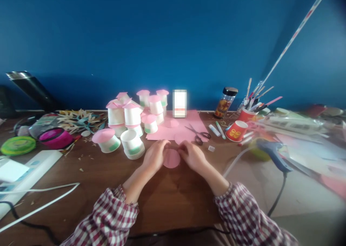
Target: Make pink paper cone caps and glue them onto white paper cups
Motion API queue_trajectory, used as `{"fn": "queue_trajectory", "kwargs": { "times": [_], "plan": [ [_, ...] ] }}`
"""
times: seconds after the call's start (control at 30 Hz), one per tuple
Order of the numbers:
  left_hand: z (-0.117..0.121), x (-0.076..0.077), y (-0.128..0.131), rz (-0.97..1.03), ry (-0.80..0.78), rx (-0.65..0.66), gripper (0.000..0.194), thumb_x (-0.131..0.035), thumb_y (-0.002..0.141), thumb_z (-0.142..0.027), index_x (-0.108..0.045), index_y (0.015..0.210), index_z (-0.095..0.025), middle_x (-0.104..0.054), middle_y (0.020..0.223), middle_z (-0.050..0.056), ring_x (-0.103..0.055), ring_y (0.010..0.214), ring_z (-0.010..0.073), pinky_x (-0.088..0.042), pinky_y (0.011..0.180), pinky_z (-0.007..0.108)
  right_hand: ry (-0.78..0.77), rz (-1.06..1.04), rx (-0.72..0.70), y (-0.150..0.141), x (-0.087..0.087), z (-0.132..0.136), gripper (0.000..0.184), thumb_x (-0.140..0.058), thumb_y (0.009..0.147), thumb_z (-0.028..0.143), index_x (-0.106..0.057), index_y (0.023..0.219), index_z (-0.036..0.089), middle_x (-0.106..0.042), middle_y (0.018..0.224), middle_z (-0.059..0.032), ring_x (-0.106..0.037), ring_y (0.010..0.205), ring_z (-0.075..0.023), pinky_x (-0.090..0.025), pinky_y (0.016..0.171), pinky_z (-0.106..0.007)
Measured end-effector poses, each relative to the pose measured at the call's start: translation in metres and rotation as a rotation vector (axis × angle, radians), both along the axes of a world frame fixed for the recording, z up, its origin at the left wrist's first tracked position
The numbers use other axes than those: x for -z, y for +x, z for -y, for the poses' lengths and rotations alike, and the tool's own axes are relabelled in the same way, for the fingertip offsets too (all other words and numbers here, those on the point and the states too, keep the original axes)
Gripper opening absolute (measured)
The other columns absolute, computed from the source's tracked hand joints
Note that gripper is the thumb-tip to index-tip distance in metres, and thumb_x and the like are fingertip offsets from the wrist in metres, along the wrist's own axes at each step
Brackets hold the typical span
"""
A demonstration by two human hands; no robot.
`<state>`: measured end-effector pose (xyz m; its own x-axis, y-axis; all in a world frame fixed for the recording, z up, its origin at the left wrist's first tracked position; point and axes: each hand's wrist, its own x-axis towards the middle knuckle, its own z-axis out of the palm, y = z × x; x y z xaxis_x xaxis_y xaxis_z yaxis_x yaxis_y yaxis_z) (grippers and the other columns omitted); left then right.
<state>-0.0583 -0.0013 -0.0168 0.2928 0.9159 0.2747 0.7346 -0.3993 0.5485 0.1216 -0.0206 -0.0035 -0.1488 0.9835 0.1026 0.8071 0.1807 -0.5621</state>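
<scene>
A round pink paper disc [172,161] is between my two hands, low over the brown table. My left hand [156,156] pinches its left edge with curled fingers. On the opposite edge my right hand [194,155] has its fingers closed on the same disc. Just beyond lie pink paper sheets [193,120], with a shallow pink paper cone [172,123] and dark scissors [199,134] on top. To the left stand several white paper cups [132,116] with pink cone tops, some stacked. Nearest my left hand is a white cup [132,141] without a pink top.
Right of the sheets are a glue stick [214,130], a red paper cup [236,130], a dark-lidded jar [226,102] and a blue glue gun [275,156] with its cord. A white power strip [32,170] and cables lie at left. A blue wall [162,40] rises behind.
</scene>
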Motion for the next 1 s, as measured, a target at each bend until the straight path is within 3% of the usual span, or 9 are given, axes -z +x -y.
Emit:
{"fn": "queue_trajectory", "kwargs": {
  "times": [0.23,0.4,0.53,0.67,0.8,1.0],
  "plan": [
    [-0.001,-0.001,-0.009,-0.102,-0.002,0.062,0.029,-0.047,0.084,-0.030,-0.062,0.104,-0.016,-0.059,0.100,0.012,-0.055,0.098,0.0253,-0.044,0.085,0.038,0.073,0.125,-0.094,-0.001,-0.001,0.004,0.016,-0.058,0.081,0.035,-0.060,0.091,0.023,-0.060,0.092,-0.0042,-0.053,0.080,-0.0174,-0.035,0.066,-0.027],
    [-0.003,-0.006,-0.009,-0.038,-0.044,0.078,0.025,-0.048,0.084,-0.033,-0.066,0.094,-0.019,-0.062,0.096,0.010,-0.057,0.094,0.0248,-0.045,0.084,0.038,0.036,-0.015,-0.068,0.000,0.001,0.002,0.008,-0.057,0.081,0.030,-0.057,0.084,0.022,-0.061,0.083,-0.0024,-0.054,0.075,-0.0168,-0.036,0.065,-0.027],
    [-0.005,-0.008,-0.004,0.214,-0.116,0.054,0.028,-0.049,0.083,-0.038,-0.063,0.097,-0.018,-0.066,0.095,0.009,-0.060,0.088,0.0220,-0.047,0.078,0.034,0.002,-0.420,-0.026,0.003,0.007,-0.006,0.016,-0.056,0.078,0.026,-0.051,0.092,0.021,-0.061,0.074,0.0000,-0.055,0.067,-0.0155,-0.040,0.062,-0.027],
    [-0.004,-0.011,0.002,0.540,-0.436,0.029,0.033,-0.056,0.078,-0.043,-0.062,0.095,-0.015,-0.065,0.078,0.006,-0.057,0.062,0.0145,-0.047,0.056,0.026,0.003,-0.763,0.078,0.006,0.006,-0.013,0.029,-0.059,0.074,0.033,-0.048,0.098,0.019,-0.061,0.071,0.0008,-0.056,0.063,-0.0145,-0.043,0.061,-0.027],
    [0.000,-0.015,0.006,0.754,-0.632,-0.001,0.029,-0.065,0.071,-0.039,-0.063,0.082,-0.012,-0.062,0.073,0.004,-0.053,0.056,0.0088,-0.045,0.051,0.021,-0.030,-0.913,0.158,0.007,0.000,-0.015,0.038,-0.064,0.068,0.037,-0.050,0.098,0.018,-0.062,0.070,0.0009,-0.055,0.061,-0.0134,-0.042,0.057,-0.026],
    [0.001,-0.016,0.009,0.914,-0.647,-0.078,0.028,-0.069,0.067,-0.036,-0.062,0.077,-0.011,-0.061,0.069,0.003,-0.054,0.057,0.0083,-0.047,0.053,0.020,-0.212,-1.022,0.116,0.004,-0.003,-0.012,0.036,-0.070,0.064,0.046,-0.057,0.080,0.016,-0.059,0.062,0.0011,-0.051,0.053,-0.0109,-0.037,0.047,-0.023]
  ]
}}
